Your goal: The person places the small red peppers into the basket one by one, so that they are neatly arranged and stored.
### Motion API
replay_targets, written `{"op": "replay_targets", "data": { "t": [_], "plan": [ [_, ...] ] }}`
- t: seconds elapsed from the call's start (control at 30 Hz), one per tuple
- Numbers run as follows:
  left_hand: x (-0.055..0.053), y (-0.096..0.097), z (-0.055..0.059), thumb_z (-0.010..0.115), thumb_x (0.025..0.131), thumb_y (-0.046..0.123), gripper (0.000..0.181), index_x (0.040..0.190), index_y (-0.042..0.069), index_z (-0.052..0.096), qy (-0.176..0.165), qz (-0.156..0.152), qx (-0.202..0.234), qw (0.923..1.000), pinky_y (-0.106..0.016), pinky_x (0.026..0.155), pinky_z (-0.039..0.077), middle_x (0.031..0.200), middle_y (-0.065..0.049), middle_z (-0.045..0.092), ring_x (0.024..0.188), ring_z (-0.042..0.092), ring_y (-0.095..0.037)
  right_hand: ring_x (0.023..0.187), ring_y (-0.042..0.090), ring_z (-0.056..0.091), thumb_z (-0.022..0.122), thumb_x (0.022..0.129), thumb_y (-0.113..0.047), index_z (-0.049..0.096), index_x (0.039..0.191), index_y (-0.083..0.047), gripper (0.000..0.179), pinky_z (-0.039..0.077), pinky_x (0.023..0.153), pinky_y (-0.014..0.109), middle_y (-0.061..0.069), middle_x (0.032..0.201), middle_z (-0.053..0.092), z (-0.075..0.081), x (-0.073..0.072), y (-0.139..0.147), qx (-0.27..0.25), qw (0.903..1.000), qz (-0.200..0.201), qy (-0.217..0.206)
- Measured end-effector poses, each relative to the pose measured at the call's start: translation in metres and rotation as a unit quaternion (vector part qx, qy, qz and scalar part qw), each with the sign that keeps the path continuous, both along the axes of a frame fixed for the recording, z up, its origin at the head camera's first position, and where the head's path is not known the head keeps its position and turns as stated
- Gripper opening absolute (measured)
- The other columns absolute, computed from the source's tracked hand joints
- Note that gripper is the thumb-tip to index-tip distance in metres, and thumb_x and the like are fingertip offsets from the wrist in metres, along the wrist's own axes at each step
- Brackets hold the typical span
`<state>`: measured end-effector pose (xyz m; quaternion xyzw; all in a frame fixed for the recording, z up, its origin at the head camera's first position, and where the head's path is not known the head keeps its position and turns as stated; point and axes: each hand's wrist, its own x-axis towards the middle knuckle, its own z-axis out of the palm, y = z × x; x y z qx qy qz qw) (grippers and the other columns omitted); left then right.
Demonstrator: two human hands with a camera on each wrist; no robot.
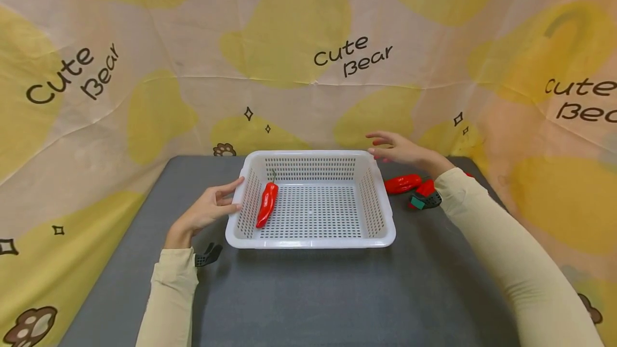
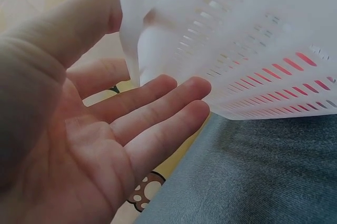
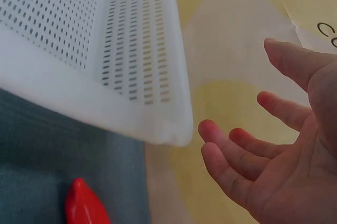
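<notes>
A white perforated plastic basket (image 1: 310,242) stands in the middle of the dark table. Inside it, towards the left wall, lies one red chili pepper (image 1: 267,205) with a green stem. My left hand (image 1: 207,208) holds the basket's left rim, thumb and forefinger over the lip and the other fingers (image 2: 174,109) below it. Beyond the basket's far right corner, my right hand (image 1: 397,150) hovers with spread fingers and a bare palm, apart from the rim in the right wrist view. More red peppers (image 1: 402,183) lie right of the basket, partly hidden by my right wrist.
The grey table (image 1: 308,293) reaches back to a yellow and cream cloth (image 1: 289,42) printed with "Cute Bear", which hangs behind and along both sides. Dark straps with small devices (image 1: 425,200) sit on both wrists.
</notes>
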<state>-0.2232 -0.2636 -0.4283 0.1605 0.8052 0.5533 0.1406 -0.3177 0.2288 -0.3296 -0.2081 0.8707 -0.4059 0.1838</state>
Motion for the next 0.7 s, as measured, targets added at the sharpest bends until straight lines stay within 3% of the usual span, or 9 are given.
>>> {"op": "replay_targets", "data": {
  "t": [0.17,0.47,0.7],
  "plan": [
    [0.002,0.001,0.003,0.069,0.095,0.011,0.078,0.16,0.007,0.026,-0.002,-0.002,0.002,1.0,-0.039,0.092,0.059,0.156,-0.028,0.042,0.128,0.058,-0.046,0.138,0.047,0.046,0.054,0.104,-0.025,0.028,0.158,-0.008,0.062,0.043,0.111,0.059,0.026,0.161,0.031,-0.002,0.003,0.015,-0.007,0.9999,-0.015,-0.003],
    [0.001,0.001,0.002,0.069,0.095,0.011,0.078,0.16,0.007,0.026,-0.006,-0.004,0.004,1.0,-0.041,0.092,0.059,0.156,-0.028,0.041,0.129,0.057,-0.047,0.134,0.047,0.05,0.053,0.104,-0.028,0.026,0.158,-0.006,0.064,0.044,0.109,0.059,0.027,0.16,0.032,-0.005,0.009,0.037,0.003,0.9996,-0.029,-0.004],
    [0.001,0.002,0.003,0.068,0.094,0.01,0.079,0.16,0.006,0.025,-0.005,-0.008,0.005,0.9999,-0.038,0.09,0.06,0.157,-0.028,0.04,0.128,0.058,-0.046,0.131,0.048,0.052,0.051,0.106,-0.027,0.025,0.158,-0.002,0.063,0.049,0.106,0.055,0.031,0.158,0.032,-0.02,0.013,0.058,0.009,0.9991,-0.041,-0.01]
  ]
}}
